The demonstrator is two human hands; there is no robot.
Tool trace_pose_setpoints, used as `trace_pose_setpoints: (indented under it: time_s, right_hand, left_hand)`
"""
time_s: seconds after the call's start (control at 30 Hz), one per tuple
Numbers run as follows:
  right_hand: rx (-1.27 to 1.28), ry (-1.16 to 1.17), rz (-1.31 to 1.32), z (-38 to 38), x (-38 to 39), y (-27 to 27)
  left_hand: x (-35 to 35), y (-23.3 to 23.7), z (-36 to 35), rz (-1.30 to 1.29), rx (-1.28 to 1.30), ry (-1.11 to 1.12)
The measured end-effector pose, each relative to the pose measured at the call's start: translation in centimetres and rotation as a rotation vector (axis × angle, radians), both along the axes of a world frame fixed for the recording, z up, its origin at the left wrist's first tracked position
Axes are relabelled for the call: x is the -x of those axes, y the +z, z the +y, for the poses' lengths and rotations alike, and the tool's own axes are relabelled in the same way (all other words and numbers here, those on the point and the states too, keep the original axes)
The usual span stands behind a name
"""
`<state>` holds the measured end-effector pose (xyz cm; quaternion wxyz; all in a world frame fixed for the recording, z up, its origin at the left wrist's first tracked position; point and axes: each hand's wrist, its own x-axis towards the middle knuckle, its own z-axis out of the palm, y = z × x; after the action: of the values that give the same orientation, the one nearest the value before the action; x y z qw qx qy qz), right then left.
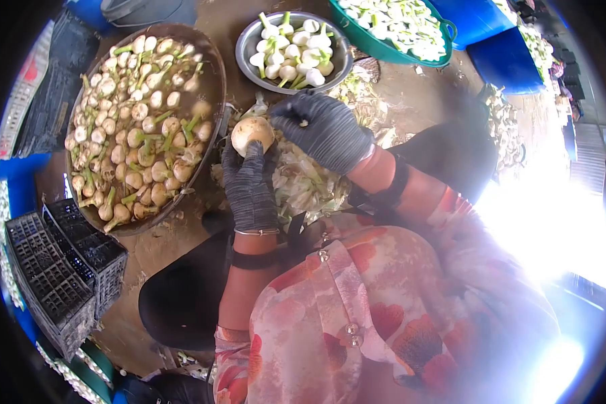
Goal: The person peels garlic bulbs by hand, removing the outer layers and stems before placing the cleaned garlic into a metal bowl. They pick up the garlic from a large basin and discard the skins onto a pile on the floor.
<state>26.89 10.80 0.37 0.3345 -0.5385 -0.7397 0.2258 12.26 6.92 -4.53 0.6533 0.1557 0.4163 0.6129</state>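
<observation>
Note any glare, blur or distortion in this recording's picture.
Head view: strong glare whites out the right side and hazes part of the shirt; head view: wide-lens curvature, black corners; head view: held bulb, left hand and right hand look readable.

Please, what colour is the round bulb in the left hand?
The bulb is creamy white tinged tan; head view.

We've got streaky grey gloves (326, 131) and black armbands (256, 260) going on. Our shirt (397, 269) is pinkish with red flowers (387, 320) (shiny round buttons (352, 329) down the front).
</observation>
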Motion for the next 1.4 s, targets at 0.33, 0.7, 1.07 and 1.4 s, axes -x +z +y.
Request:
trace_pose_setpoints:
  time_s: [0.33,0.7,1.07,1.4]
  right_hand:
    - [0.091,-0.061,-0.244,-1.8,-2.1,2.3]
    - [0.363,-0.310,-0.154,1.5,-11.0,-3.1]
    - [0.080,0.135,-0.181,-2.6,-4.6,2.5]
    - [0.630,0.079,-0.011,-1.3,-5.6,0.8]
  left_hand:
    - [-2.2,1.7,-1.3,0.290,-0.141,-0.157]
    - [0.2,2.6,-1.0,-0.189,-0.193,-0.453]
    - [-1.3,-0.4,-1.0,-0.111,-0.121,-0.550]
    - [-0.9,1.0,-0.5,0.757,-0.481,-0.793]
